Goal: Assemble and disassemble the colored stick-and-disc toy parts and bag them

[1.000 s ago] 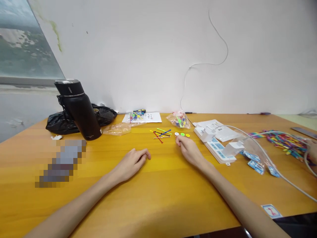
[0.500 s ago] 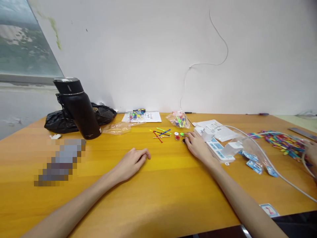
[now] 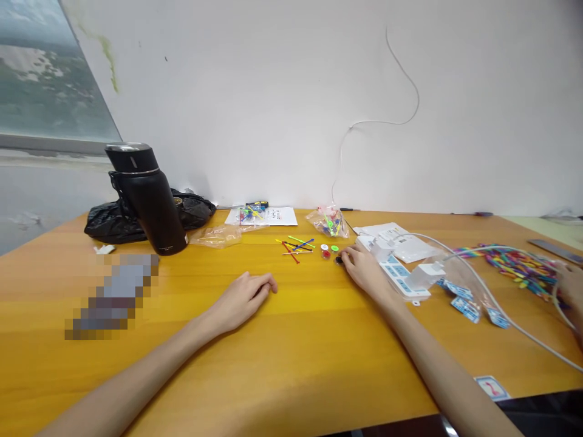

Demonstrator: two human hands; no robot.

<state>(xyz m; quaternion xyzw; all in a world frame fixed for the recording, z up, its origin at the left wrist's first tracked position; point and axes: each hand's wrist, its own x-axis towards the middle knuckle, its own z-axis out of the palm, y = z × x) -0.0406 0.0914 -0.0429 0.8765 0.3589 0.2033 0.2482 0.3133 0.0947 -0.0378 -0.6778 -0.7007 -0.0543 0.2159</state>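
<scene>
My left hand (image 3: 243, 301) rests on the wooden table with loosely bent fingers, thumb and index finger apart and nothing between them. Farther right, my right hand (image 3: 364, 270) lies beside the power strip, its fingers slightly spread. Its fingertips are at a small black disc (image 3: 338, 260); whether they touch it I cannot tell. Close by are a white disc (image 3: 324, 247), a red disc (image 3: 326, 255) and a green disc (image 3: 334, 248). To the left of these, several thin coloured plastic sticks (image 3: 296, 245) lie crossed in a loose pile.
A black bottle (image 3: 152, 209) stands at the left, near a blurred flat object (image 3: 116, 291). A bag of coloured parts (image 3: 328, 222) lies at the back. Right of my right hand are a power strip (image 3: 401, 278), cables and colourful pieces (image 3: 519, 267) by another person's hand (image 3: 571, 282).
The fingers of my right hand have drawn slightly back from the green disc, showing more of the black one. My left hand stays where it was. The view has shifted a little.
</scene>
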